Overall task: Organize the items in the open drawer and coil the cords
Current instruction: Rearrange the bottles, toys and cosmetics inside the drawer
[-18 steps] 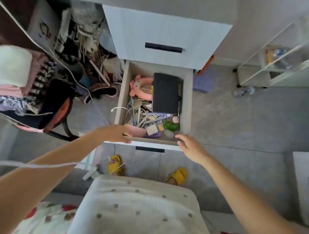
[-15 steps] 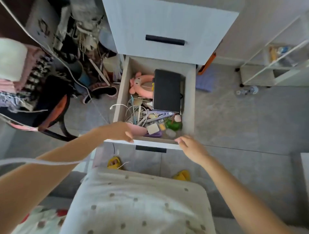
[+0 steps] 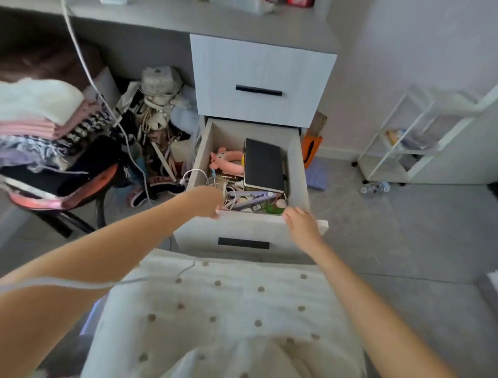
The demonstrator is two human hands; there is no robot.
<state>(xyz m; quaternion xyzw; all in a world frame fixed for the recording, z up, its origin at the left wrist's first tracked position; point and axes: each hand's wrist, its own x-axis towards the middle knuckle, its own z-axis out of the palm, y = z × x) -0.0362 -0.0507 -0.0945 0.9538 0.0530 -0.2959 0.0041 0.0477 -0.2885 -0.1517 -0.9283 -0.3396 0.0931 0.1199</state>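
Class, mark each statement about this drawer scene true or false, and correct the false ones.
1. The upper drawer is shut. True.
2. The notebook lies left of the pink toy. False: it lies right of it.
3. The left hand and right hand are both at the lower drawer's front edge. True.
4. The right hand holds a cord. False: it only touches the drawer's front edge.
5. A white cord hangs over the lower drawer's left wall. True.

No readable text on anything in the drawer [image 3: 296,172]. Red pack [image 3: 300,2] on the desk top has print, too blurred to read.
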